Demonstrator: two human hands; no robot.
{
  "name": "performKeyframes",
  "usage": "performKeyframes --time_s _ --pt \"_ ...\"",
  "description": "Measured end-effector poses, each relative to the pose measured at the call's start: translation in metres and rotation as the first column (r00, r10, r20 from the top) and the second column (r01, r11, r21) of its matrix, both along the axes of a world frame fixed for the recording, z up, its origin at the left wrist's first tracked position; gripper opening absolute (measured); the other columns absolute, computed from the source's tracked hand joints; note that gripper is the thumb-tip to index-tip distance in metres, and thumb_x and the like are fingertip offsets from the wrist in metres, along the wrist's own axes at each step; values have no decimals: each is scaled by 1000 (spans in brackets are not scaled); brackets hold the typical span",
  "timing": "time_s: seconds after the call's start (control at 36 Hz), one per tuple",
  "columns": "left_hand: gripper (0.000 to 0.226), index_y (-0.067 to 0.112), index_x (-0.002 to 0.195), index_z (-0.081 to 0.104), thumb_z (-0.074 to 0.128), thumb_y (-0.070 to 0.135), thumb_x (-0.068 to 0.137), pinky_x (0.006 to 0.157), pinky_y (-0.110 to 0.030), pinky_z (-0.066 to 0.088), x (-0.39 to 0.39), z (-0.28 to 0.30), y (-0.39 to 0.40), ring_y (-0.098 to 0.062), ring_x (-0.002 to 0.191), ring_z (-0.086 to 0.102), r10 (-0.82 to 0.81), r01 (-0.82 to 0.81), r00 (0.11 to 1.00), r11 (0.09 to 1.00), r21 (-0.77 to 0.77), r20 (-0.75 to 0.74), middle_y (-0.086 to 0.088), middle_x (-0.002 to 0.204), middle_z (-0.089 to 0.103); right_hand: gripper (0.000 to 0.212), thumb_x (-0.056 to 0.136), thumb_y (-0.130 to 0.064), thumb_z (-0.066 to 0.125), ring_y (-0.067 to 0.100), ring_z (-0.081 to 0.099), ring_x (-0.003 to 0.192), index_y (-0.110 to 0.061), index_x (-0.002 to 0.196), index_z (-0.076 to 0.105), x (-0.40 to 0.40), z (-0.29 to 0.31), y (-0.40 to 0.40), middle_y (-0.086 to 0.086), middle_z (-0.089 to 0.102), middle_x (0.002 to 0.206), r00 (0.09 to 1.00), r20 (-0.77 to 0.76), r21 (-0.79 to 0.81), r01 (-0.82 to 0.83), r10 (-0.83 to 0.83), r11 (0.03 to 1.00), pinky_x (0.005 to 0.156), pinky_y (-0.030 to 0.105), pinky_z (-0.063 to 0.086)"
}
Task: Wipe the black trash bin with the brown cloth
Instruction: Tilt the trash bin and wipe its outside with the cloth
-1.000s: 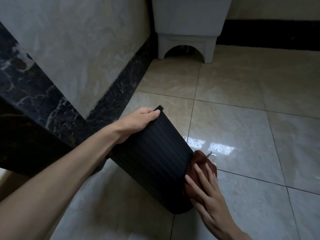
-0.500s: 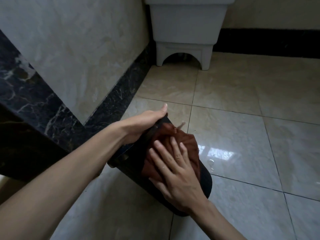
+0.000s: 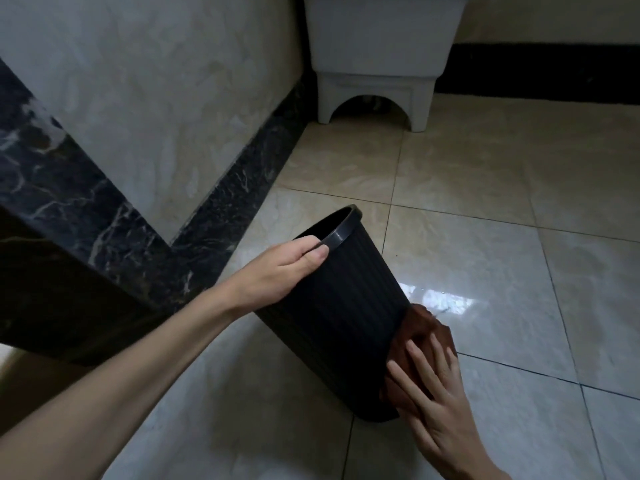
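Bin (image 3: 332, 306) black, ribbed plastic, tapered; tilted on the tiled floor (image 3: 485, 237), base edge down near the right hand, mouth up and away toward the wall (image 3: 138, 116). Long axis runs from rim at upper left to base at lower right. Left hand (image 3: 277, 271) pinches the rim, thumb outside, fingers hooked inside. Right hand (image 3: 429, 386) lies flat, fingers spread, pressing the cloth (image 3: 429, 327) against the lower side wall beside the base. Cloth brown, soft, crumpled. Judgement: next stroke runs up the ribs toward the rim.

Left hand (image 3: 284, 271) curled in a grip, right hand (image 3: 438, 400) flat, fingers (image 3: 420, 365) spread.
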State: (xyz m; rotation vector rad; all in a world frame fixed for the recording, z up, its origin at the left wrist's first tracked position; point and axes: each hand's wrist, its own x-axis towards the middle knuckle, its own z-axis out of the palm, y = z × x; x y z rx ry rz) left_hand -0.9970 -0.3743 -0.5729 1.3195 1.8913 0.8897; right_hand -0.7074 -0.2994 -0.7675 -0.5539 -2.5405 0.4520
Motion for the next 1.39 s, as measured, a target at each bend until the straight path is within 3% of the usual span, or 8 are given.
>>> performKeyframes --time_s 0.25,0.33,0.44,0.64,0.86,1.08,1.25,1.39 --pt "58 5 116 59 40 56 95 97 -61 48 15 16 35 -38 108 64 -25 31 998 995 -95 65 -20 118 66 51 107 -47 28 37 11 156 -41 157 25 -38 36 -7 -11 19 169 990 -79 -217 97 -117 971 121 63 12" --pt "58 0 109 58 40 53 95 93 -59 50 29 21 49 -33 94 66 -24 26 999 996 -88 32 -23 110 67 52 108 -46 27 35 6 157 -36 158 22 -65 62 -1 -12 13 170 981 -155 -180 91 -119 979 122 56 4" --pt "53 -1 95 56 42 50 94 87 -53 49 36 15 61 -18 80 55 20 -16 998 997 -78 55 -10 86 61 54 108 -42 29 38 7 156 -25 158 22 -101 101 -1 -3 14 169 973 -219 -108 49 -72 993 120 69 12" --pt "51 1 109 63 41 47 101 97 -51 49 18 15 53 -30 95 69 157 -141 982 980 -138 109 -18 112 71 54 105 -46 40 39 20 154 -30 156 30 -95 73 -3 7 23 167 998 -38 114 62 -58 992 112 71 26" --pt "37 15 100 60 39 46 101 89 -46 53 14 10 63 -23 89 63 193 -173 971 974 -145 138 -6 97 65 55 105 -50 33 45 20 152 -41 158 22 2 2 9 -1 16 170 993 96 29 68 -70 997 108 78 26" --pt "33 16 95 58 39 41 104 75 -34 48 21 15 79 -21 83 62 240 -221 962 964 -148 132 -6 91 63 52 106 -42 34 34 8 157 -42 157 25 -15 16 2 -14 16 169 980 -44 -210 179 -193 961 115 75 19" --pt "29 15 91 54 39 36 105 70 -33 43 32 14 86 -23 77 57 239 -223 961 968 -116 141 -9 86 58 51 108 -46 26 37 12 156 -38 158 22 -68 51 -10 -19 13 168 973 -159 -121 151 -170 981 120 69 10" --pt "29 16 85 54 37 29 105 66 -32 37 36 19 97 -19 72 51 245 -241 969 966 -97 28 -5 79 56 50 109 -41 33 41 18 154 -26 156 27 -118 90 -16 -4 24 164 976 -211 59 64 -51 996 119 70 14"
